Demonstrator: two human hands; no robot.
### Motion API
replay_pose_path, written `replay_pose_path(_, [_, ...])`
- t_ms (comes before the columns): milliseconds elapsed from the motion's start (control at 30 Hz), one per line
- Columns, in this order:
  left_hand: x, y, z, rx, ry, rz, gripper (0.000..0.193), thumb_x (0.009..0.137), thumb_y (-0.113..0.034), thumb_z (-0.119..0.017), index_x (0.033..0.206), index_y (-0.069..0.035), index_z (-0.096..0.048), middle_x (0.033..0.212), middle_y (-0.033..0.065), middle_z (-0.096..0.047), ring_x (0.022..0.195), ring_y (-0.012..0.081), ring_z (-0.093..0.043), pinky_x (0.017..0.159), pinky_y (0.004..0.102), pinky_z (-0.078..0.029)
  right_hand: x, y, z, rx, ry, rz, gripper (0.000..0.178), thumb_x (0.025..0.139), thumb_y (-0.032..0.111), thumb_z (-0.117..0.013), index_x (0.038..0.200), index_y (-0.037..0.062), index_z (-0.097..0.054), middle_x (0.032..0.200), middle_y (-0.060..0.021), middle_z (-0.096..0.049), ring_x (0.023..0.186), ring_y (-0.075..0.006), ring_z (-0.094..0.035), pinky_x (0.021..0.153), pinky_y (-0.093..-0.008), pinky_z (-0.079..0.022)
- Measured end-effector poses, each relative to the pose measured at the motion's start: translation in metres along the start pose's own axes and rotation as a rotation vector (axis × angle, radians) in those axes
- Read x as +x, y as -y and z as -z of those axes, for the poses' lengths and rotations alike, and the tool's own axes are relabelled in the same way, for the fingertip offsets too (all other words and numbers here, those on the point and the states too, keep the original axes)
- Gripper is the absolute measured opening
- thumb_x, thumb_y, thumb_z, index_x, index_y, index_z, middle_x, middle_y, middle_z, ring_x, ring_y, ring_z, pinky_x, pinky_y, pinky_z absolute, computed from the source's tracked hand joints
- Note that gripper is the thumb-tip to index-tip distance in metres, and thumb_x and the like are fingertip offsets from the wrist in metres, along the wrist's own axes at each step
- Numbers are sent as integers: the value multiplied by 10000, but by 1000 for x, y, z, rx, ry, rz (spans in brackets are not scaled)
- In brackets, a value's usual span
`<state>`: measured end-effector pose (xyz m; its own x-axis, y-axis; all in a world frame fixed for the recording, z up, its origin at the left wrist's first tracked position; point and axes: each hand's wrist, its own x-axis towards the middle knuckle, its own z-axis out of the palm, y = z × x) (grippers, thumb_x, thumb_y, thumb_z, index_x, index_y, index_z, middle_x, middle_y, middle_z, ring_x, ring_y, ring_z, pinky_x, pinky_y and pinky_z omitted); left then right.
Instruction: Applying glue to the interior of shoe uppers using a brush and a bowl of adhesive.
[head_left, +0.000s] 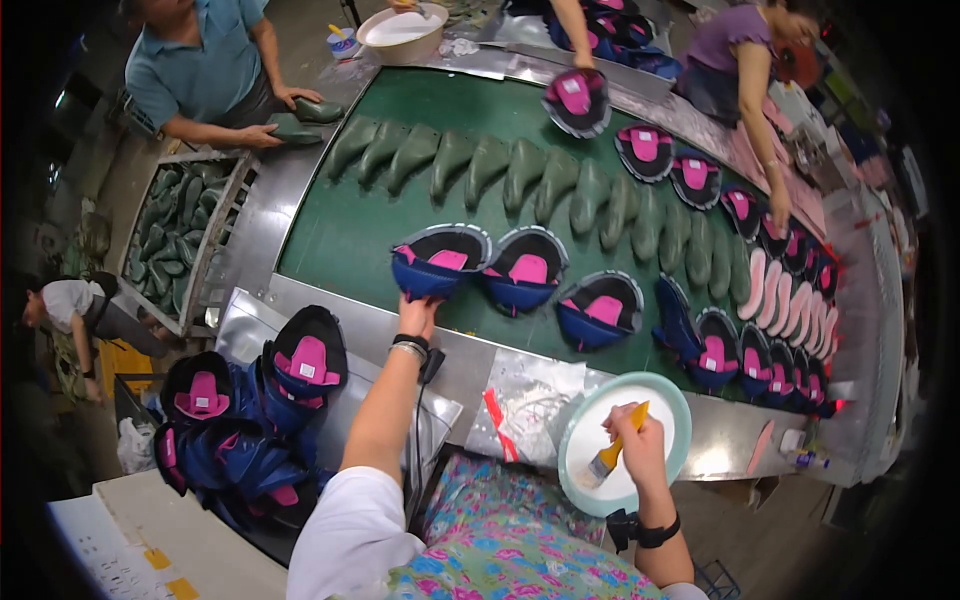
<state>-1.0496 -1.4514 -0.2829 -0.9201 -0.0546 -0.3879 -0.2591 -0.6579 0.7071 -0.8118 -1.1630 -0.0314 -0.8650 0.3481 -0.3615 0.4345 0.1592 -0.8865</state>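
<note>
My left hand [418,316] grips the near end of a dark blue shoe upper [432,276] with a pink tongue, at the near edge of the green conveyor belt [400,215]. Its fingers are partly hidden beneath the upper. A second shoe upper [522,292] sits right beside it, and a third upper [600,328] lies further right. In my right hand [637,443] is a yellow-handled paintbrush [616,448]. Its bristles point down into a pale green basin [681,420] of white liquid, which stands in front of me.
Green shoe lasts [525,172] line the belt's middle, with pink insoles [778,300] on the right. Piled uppers [235,450] stand at my left, near a crate of lasts [232,215]. Across the belt, one person [205,60] handles lasts; another person [735,50] reaches toward uppers.
</note>
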Motion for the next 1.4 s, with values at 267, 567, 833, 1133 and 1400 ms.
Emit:
replay_pose_path(267, [-23,-91,46,1917,25,-453,356,758,-99,-597,1109,-42,-593,938,180,-624,916,346,-576,820,435,-444,46,34,-127,-111,309,-83,217,937,198,-552,926,-4,-630,807,-72,-647,717,-118,-602,631,-255,-466])
replay_pose_path(567, [-68,-239,158,2217,-261,-529,238,756,-272,-670,874,-67,-650,883,177,-620,962,360,-553,780,461,-441,64,3,-297,-506,589,564,306,763,172,-687,1037,48,-630,1038,-139,-582,999,-316,-557,834,-393,-464])
replay_pose_path(833, [-78,-219,161,1794,-199,-12,330,862,-338,-580,1034,-56,-568,905,272,-627,901,461,-584,769,513,-468,59,-60,-409,-824,748,731,278,708,141,-702,963,92,-602,1150,-53,-524,998,-263,-528,720,-380,-534])
replay_pose_path(1133, [-152,-244,83,1030,239,-146,642,804,-11,-609,1385,-25,-336,1265,178,-514,1144,244,-529,955,349,-426,35,39,-286,-282,563,609,221,833,204,-652,968,44,-580,820,-176,-581,806,-376,-579,678,-429,-456])
replay_pose_path(1400, [-239,-203,39,1092,332,-403,237,923,-120,-559,1138,-46,-627,978,62,-645,891,162,-610,801,289,-490,-25,96,-167,-168,733,466,262,901,220,-612,1076,27,-635,958,-134,-646,880,-305,-610,786,-367,-481])
